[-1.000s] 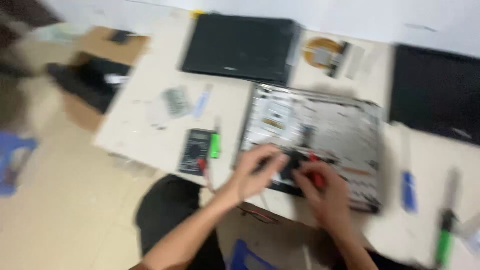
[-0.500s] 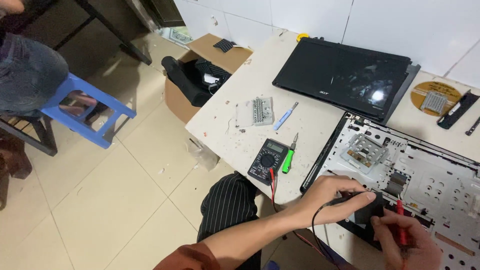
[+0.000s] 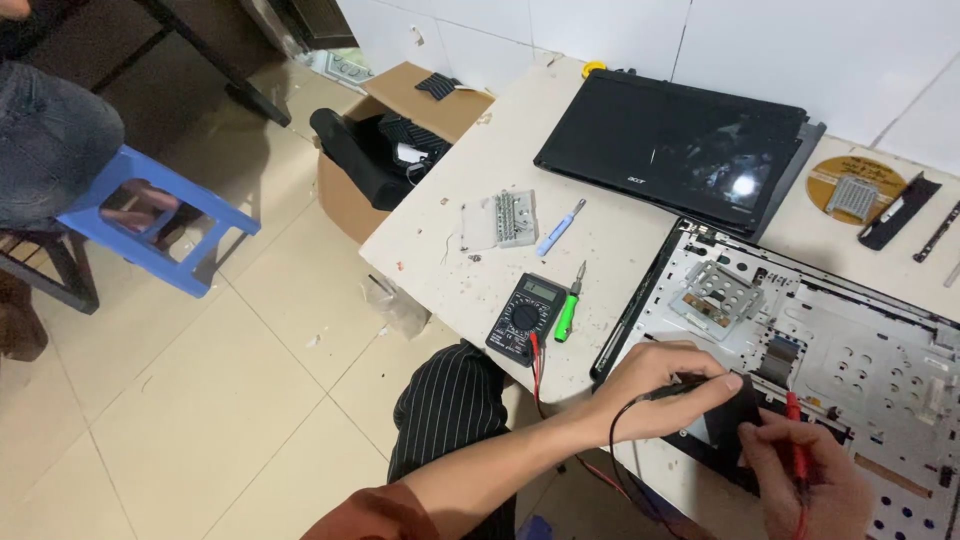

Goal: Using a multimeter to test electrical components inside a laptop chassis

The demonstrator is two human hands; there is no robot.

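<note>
**Probes on the opened laptop**

Both leads trail loosely off the tabletop (image 3: 440, 250) edge from the multimeter (image 3: 526, 318); a snag could drag it off. The left hand (image 3: 655, 385) pinches the black probe (image 3: 690, 384), the right hand (image 3: 815, 490) the red probe (image 3: 797, 440), both grips closed, tips on the opened laptop base (image 3: 850, 360) directly beneath them.

Left of multimeter (image 3: 526, 317): bare worktop (image 3: 470, 270), open passage.
Beside multimeter: green screwdriver (image 3: 568, 312), in the way.
Behind: closed laptop (image 3: 680, 150) blocks.
Worktop centre: open laptop base (image 3: 830, 350) fills it.
</note>
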